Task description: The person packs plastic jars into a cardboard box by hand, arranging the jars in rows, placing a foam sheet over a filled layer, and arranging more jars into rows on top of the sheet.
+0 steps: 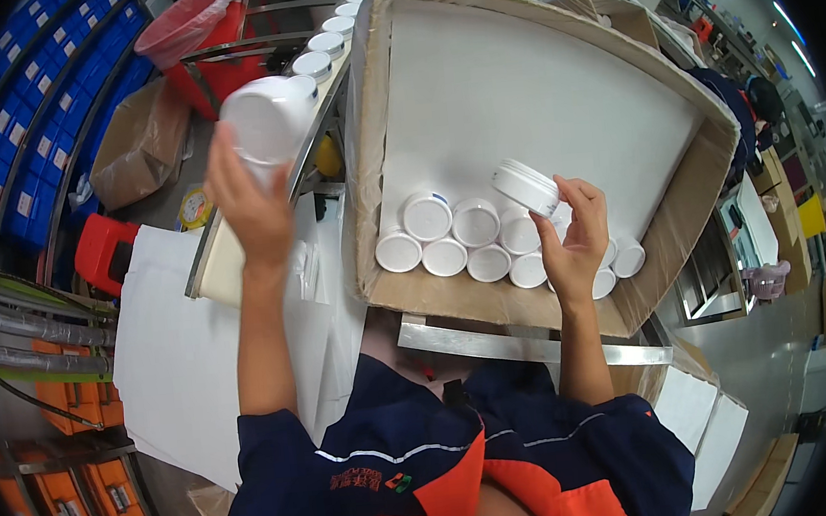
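My left hand (253, 208) is closed round a white round jar (269, 123), slightly blurred, lifted at the near end of the conveyor belt (227, 260). Over the large cardboard box (481, 301), my right hand (576, 239) grips a second white jar (523, 187), tilted on its side between thumb and fingers. Below that hand, several white jars (444, 256) stand in rows along the box's near wall. A white sheet (535, 80) covers the bottom of the box, and clear plastic film lines its walls.
A line of white jars (326, 44) runs along the conveyor toward the back. Left of it are a red bin (201, 26) with a liner, an open carton (143, 144) and blue drawer racks (5, 146). A metal bar (528, 341) edges the box's near side.
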A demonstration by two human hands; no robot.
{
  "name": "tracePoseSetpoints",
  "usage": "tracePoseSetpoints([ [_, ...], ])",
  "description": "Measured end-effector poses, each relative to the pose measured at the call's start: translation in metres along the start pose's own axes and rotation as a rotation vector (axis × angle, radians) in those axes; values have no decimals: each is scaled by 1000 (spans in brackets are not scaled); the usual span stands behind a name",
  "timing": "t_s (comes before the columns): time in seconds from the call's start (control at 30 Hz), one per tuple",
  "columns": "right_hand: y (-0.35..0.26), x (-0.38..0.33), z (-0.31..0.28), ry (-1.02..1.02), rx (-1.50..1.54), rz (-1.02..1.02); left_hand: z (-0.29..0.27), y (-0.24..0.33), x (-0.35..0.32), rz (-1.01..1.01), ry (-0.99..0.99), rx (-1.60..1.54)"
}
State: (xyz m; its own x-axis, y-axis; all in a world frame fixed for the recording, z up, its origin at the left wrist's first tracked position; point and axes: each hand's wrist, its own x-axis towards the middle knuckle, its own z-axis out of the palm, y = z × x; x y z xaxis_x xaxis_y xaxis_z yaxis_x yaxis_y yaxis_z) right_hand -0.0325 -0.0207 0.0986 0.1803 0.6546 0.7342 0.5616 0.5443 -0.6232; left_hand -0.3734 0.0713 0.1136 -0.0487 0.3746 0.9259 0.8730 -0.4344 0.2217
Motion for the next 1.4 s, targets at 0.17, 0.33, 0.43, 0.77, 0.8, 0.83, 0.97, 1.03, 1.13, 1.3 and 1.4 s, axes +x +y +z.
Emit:
tracePoseSetpoints([
  [0.17, -18, 0, -15, 57, 79, -49, 45, 76, -12, 346, -184, -228],
  [0.33, -16, -1, -29, 76, 155, -64, 95, 106, -45, 514, -300, -197],
  [0.43, -7, 8, -19, 67, 163, -36, 129, 95, -28, 594, -450, -116],
  [0.77, 104, -8, 1, -68, 428, 711, 131, 93, -43, 105, -571, -280],
  [0.8, 111, -8, 3, -128, 377, 695, 132, 91, -42, 105, -569, -278],
  [0.83, 110, -6, 7, -190, 326, 679, 133, 90, -39, 71, -528, -320],
  [0.97, 103, 1, 41, -199, 274, 545, 139, 85, -15, -1, -402, -513],
  [1.03, 98, 10, 58, -198, 174, 481, 140, 83, 2, 0, -424, -544],
  [1.13, 85, 16, 86, -209, 110, 428, 125, 83, 22, 50, -371, -533],
  [1.3, 76, 13, 132, -249, 74, 270, 77, 98, 50, -230, -358, -792],
  [1.4, 70, 13, 138, -384, -17, 171, 69, 94, 42, -438, -423, -984],
])
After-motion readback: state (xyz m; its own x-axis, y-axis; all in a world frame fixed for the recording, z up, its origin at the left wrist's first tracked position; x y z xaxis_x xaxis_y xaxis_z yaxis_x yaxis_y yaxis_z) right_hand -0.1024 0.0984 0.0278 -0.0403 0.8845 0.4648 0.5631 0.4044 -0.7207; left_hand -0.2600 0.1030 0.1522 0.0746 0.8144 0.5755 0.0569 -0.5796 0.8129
